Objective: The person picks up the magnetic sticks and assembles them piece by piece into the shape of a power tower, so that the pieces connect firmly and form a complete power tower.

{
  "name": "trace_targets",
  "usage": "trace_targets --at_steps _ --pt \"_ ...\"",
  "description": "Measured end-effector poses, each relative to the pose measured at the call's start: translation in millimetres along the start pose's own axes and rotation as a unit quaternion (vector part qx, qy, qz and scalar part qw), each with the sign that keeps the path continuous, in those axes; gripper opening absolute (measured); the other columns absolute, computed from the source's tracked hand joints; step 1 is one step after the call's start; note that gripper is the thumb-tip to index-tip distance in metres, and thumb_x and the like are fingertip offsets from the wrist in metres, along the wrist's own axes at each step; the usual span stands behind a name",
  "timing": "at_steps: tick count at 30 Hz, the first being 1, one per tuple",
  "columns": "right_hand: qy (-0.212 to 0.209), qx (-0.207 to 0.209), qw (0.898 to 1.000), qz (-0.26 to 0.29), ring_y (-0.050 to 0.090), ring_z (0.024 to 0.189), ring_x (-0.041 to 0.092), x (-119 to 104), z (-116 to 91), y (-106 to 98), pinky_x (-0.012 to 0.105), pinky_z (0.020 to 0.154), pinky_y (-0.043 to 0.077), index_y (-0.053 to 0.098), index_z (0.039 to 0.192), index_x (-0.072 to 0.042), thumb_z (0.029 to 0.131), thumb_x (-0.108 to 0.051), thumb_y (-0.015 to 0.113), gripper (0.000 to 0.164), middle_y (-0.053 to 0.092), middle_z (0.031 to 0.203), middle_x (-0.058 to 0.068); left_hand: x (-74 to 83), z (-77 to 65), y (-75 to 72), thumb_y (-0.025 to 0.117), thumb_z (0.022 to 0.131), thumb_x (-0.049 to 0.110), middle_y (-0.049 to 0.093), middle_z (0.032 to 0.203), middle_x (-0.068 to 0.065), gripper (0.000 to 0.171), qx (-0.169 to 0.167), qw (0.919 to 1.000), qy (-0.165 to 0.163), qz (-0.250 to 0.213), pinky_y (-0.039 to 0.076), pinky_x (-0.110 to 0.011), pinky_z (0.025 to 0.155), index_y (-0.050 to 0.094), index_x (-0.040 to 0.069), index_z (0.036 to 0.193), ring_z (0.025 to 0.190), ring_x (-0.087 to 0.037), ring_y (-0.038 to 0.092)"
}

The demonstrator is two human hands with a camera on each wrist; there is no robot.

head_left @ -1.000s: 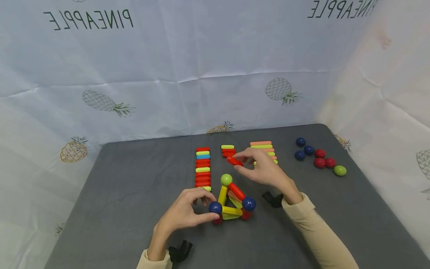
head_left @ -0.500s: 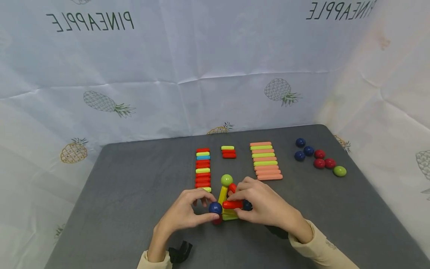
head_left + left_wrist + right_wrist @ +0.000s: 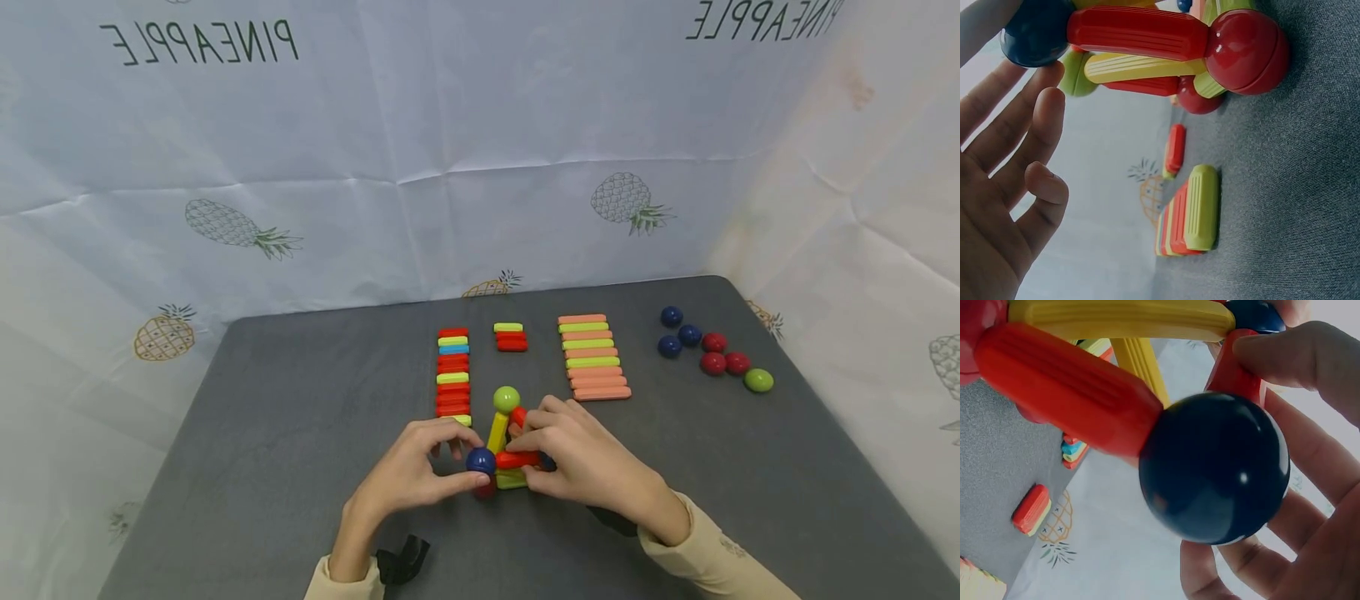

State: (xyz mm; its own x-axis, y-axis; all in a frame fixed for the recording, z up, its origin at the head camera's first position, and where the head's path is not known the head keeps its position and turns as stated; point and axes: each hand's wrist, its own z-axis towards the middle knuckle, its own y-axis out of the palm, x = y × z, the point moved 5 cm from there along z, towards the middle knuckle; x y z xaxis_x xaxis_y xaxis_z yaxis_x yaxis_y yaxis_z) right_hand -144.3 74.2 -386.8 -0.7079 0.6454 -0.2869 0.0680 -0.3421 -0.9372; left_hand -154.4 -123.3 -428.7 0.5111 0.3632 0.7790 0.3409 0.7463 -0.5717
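In the head view my left hand [image 3: 412,471] holds a glossy blue ball [image 3: 481,460] between thumb and fingers, at the near left upper corner of a structure of rods and balls. My right hand [image 3: 585,457] pinches a short red rod [image 3: 517,460], its left end against that ball. The right wrist view has a second blue ball [image 3: 1216,469] close by, at the rod's other end. A green ball [image 3: 507,399] tops the far corner, with a yellow rod [image 3: 497,433] running to it. Red balls [image 3: 1247,50] sit at the base. My right hand hides part of the structure.
Beyond the structure lie a column of short rods [image 3: 453,375], a small stack of short rods [image 3: 511,337] and a column of long orange and green rods [image 3: 592,354]. Loose blue, red and green balls [image 3: 713,363] rest at the right of the grey table [image 3: 322,383].
My right hand has brought the red rod from near the small stack toward me and lowered it to the blue balls. My left hand has stayed on its ball.
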Motion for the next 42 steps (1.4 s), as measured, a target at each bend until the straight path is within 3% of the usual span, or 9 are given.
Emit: trace_targets --at_steps 6,9,12,15,19,22,28,37,42 --pt "0.004 0.022 0.995 0.097 0.048 0.078 0.004 15.8 1.4 -13.8 0.018 0.069 0.040 0.081 0.104 -0.024 0.087 -0.027 0.082 0.017 0.067 0.088 -0.014 -6.7 -1.0 1.7 0.087 0.082 0.033 0.071 0.090 0.004 0.031 -0.013 0.9999 -0.007 0.000 0.050 -0.028 0.064 0.069 0.021 0.105 0.077 -0.015 0.063" --pt "0.039 0.068 0.987 0.143 0.058 0.080 0.010 45.2 16.2 -23.7 0.026 0.070 0.048 0.080 0.105 -0.019 0.090 -0.023 0.079 0.015 0.072 0.090 -0.010 -19.6 -0.6 10.3 0.091 0.077 0.037 0.067 0.085 0.003 0.038 -0.043 0.9976 -0.052 0.014 0.051 -0.025 0.066 0.066 0.021 0.100 0.074 -0.010 0.060" --pt "0.083 0.084 0.985 0.127 0.066 0.087 0.020 82.3 41.0 -17.0 0.037 0.076 0.056 0.078 0.113 -0.010 0.092 -0.016 0.077 0.022 0.076 0.098 0.002 -34.2 -0.6 25.4 0.093 0.071 0.041 0.062 0.076 0.005 0.040 -0.084 0.9902 -0.104 0.041 0.050 -0.020 0.062 0.065 0.020 0.091 0.065 -0.002 0.054" --pt "0.116 0.033 0.989 0.088 0.068 0.098 0.029 113.3 68.3 7.7 0.045 0.085 0.058 0.072 0.126 -0.004 0.094 -0.015 0.074 0.033 0.074 0.115 0.014 -43.7 -0.7 39.8 0.094 0.071 0.042 0.058 0.069 0.008 0.039 -0.105 0.9851 -0.124 0.057 0.044 -0.017 0.054 0.065 0.019 0.083 0.057 0.004 0.048" --pt "0.137 -0.059 0.988 0.045 0.065 0.113 0.034 135.7 95.0 38.9 0.047 0.095 0.056 0.066 0.135 -0.006 0.096 -0.018 0.071 0.041 0.065 0.132 0.019 -46.0 0.8 46.2 0.093 0.074 0.036 0.056 0.066 0.007 0.033 -0.092 0.9873 -0.121 0.047 0.041 -0.017 0.051 0.066 0.018 0.083 0.054 0.004 0.045" --pt "0.141 -0.089 0.986 0.013 0.062 0.117 0.035 140.3 106.8 49.0 0.048 0.099 0.054 0.066 0.136 -0.007 0.096 -0.018 0.071 0.041 0.063 0.132 0.019 -44.9 1.1 45.8 0.090 0.078 0.031 0.059 0.072 0.006 0.028 -0.084 0.9889 -0.116 0.041 0.042 -0.018 0.053 0.069 0.019 0.092 0.057 0.002 0.047" --pt "0.144 -0.098 0.985 -0.016 0.063 0.108 0.032 138.7 111.4 53.0 0.043 0.094 0.055 0.068 0.133 -0.005 0.096 -0.016 0.071 0.039 0.065 0.122 0.017 -43.8 0.9 44.2 0.083 0.085 0.024 0.060 0.078 0.004 0.023 -0.086 0.9893 -0.109 0.044 0.043 -0.018 0.056 0.068 0.017 0.100 0.062 0.001 0.048" --pt "0.149 -0.084 0.985 0.023 0.065 0.100 0.025 131.5 105.2 58.2 0.041 0.091 0.056 0.076 0.113 -0.009 0.090 -0.014 0.078 0.023 0.072 0.112 0.010 -45.1 -6.3 37.7 0.074 0.089 0.011 0.057 0.095 0.001 0.022 -0.127 0.9863 -0.100 0.034 0.046 -0.020 0.069 0.068 0.015 0.110 0.077 -0.004 0.050" --pt "0.156 -0.084 0.984 0.032 0.066 0.094 0.022 132.3 99.4 62.8 0.040 0.087 0.058 0.075 0.111 -0.010 0.089 -0.015 0.080 0.023 0.074 0.108 0.009 -46.0 -1.2 34.7 0.071 0.093 0.005 0.063 0.093 -0.003 0.020 -0.054 0.9942 -0.069 0.062 0.050 -0.020 0.067 0.067 0.012 0.111 0.073 -0.004 0.053"
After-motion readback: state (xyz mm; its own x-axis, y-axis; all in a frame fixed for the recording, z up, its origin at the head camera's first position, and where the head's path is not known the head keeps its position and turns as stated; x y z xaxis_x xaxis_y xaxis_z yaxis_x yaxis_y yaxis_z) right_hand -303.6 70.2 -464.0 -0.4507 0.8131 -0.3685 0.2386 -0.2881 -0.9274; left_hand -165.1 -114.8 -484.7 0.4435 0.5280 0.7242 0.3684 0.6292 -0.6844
